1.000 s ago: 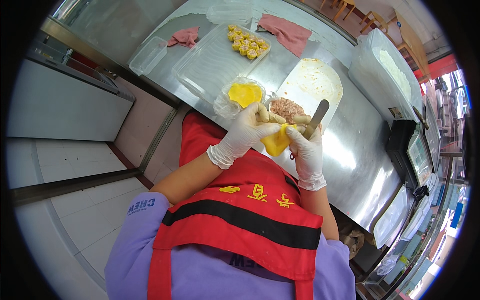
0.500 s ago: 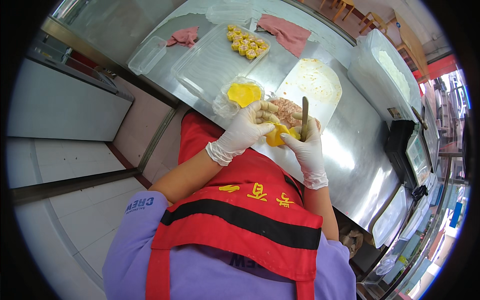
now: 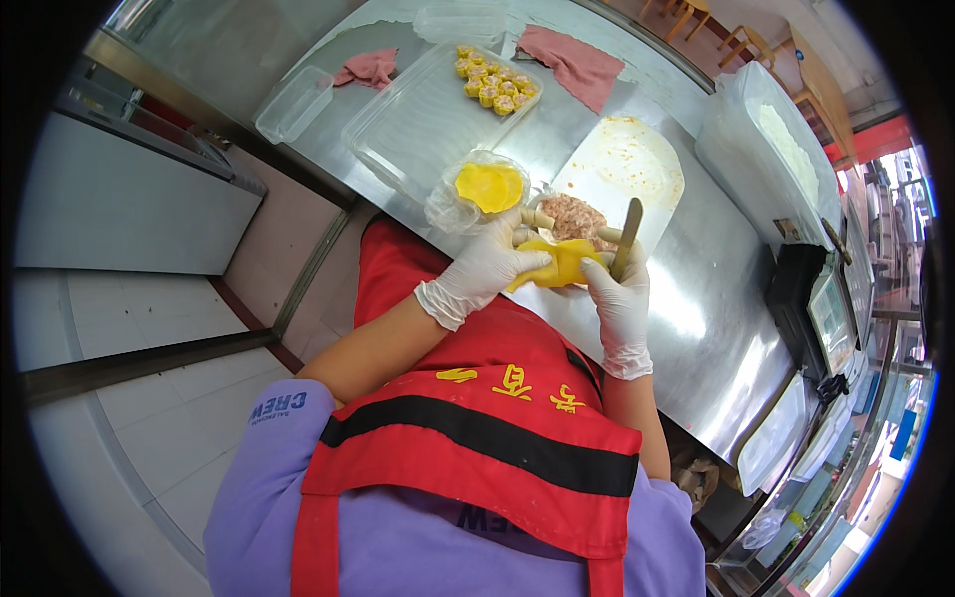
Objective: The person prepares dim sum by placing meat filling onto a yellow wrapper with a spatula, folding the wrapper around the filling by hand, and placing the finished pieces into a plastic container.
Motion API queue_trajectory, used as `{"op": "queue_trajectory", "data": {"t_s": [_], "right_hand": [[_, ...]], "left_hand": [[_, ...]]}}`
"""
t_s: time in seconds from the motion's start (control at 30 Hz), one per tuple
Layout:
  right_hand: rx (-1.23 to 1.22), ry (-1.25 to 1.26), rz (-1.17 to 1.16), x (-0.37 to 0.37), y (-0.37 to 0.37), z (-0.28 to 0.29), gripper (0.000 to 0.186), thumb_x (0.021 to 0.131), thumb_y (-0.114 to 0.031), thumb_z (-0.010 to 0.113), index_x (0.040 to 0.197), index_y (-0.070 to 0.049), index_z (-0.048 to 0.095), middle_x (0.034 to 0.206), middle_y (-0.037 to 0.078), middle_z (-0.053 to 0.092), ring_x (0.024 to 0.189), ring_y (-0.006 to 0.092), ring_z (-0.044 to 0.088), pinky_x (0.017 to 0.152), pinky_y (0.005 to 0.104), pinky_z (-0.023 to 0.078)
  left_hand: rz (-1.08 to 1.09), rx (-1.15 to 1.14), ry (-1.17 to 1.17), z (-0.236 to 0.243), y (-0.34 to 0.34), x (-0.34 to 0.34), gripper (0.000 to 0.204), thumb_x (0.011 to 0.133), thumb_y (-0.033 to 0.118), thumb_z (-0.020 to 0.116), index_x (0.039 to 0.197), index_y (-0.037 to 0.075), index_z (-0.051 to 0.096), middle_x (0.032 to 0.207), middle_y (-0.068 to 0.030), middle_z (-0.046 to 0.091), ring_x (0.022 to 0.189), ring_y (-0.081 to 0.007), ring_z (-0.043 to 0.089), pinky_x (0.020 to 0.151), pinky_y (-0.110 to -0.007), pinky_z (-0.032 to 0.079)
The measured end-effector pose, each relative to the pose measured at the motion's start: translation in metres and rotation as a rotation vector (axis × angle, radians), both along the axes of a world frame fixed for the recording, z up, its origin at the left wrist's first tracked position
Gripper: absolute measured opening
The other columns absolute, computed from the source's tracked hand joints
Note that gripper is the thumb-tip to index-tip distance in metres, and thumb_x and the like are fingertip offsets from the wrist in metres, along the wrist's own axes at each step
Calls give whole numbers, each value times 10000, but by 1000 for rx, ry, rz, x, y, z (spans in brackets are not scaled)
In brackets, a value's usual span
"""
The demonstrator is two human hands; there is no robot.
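A yellow dumpling wrapper [image 3: 562, 263] is stretched between my two gloved hands, above the near edge of the steel table. My left hand [image 3: 487, 267] is closed on its left side, thumb in front. With thumb and fingers, my right hand [image 3: 619, 298] pinches the right side and also keeps a flat spreading knife [image 3: 629, 234] upright in its grip. Just beyond the wrapper lies a mound of minced meat filling [image 3: 574, 216], partly hidden by my fingers. A stack of yellow wrappers [image 3: 489, 186] rests in a clear plastic bag beyond my left hand.
Several filled yellow dumplings [image 3: 492, 85] sit at the far right of a clear tray [image 3: 408, 134]. A smeared white board [image 3: 637, 164] holds the filling. Pink cloths [image 3: 572, 62], a small clear container [image 3: 295, 107], a large white tub [image 3: 761, 149] and a black scale [image 3: 799, 298] stand around.
The wrapper is now spread wider between my hands. My right hand has shifted slightly right, and the knife in it leans further right.
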State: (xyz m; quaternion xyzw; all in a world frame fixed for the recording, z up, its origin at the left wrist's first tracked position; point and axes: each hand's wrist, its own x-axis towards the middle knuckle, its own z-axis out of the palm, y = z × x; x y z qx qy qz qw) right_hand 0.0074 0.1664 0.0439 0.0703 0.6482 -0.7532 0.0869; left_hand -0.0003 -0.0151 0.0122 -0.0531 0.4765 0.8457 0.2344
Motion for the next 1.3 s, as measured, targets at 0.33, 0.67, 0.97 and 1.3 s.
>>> {"op": "queue_trajectory", "data": {"t_s": [0.33,0.67,0.97,1.3], "right_hand": [[150,25,-120,-11,33,-18,434,825,3,630,1239,-11,505,815,-10,553,522,22,422,456,171,324],[234,-33,-16,-9,22,-1,403,842,-11,589,1240,-4,520,808,-13,526,634,38,472,573,177,397],[-208,-179,79,-15,-5,21,381,873,-84,506,1234,34,488,599,-2,466,385,63,335,366,208,269],[-625,-391,-34,-5,7,22,393,870,-109,469,1239,26,472,910,180,613,386,115,370,363,224,291]], "left_hand": [[-1,-200,154,-5,-53,-47,411,832,-30,586,1230,16,493,1079,-107,600,1001,-178,613,839,-265,518],[295,-1441,886,-43,-83,-59,511,745,45,644,1247,55,551,1216,-174,558,1149,-356,530,998,-407,419],[122,-890,1114,-10,1,-2,560,769,63,680,1293,10,490,1252,-185,533,1180,-336,523,997,-409,427],[6,-689,1146,-17,-13,-18,388,771,-58,542,1151,-14,605,1125,-189,626,1090,-342,595,975,-370,464]]}}
